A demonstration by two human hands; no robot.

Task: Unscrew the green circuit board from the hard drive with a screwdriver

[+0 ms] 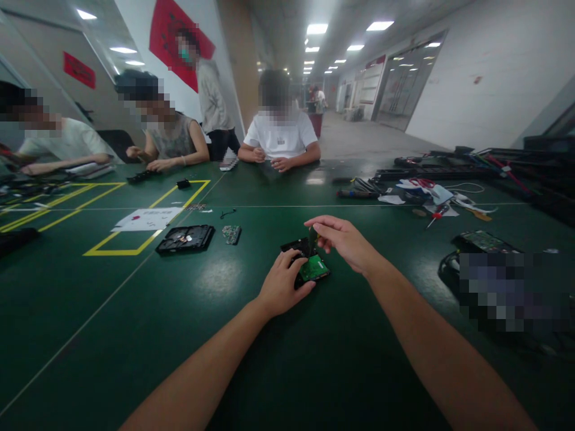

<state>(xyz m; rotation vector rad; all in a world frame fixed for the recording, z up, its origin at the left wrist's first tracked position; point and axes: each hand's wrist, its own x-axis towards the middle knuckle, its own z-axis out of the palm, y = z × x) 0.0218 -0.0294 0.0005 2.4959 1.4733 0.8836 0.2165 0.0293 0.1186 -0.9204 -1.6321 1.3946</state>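
Observation:
A hard drive with a green circuit board lies on the green table in front of me. My left hand grips its near left side, thumb along the near edge and fingers over the top. Above the drive, my right hand pinches a small dark upright screwdriver, with the index finger stretched over its top. The screwdriver's lower end points down at the drive; my fingers partly hide it, and I cannot tell whether the tip touches. Left of my hands lie a loose small circuit board and an open black casing.
A paper sheet lies within yellow tape. At right are a red-handled screwdriver, a heap of cables and scraps, and a partly blurred dark device. Several people sit or stand across the table.

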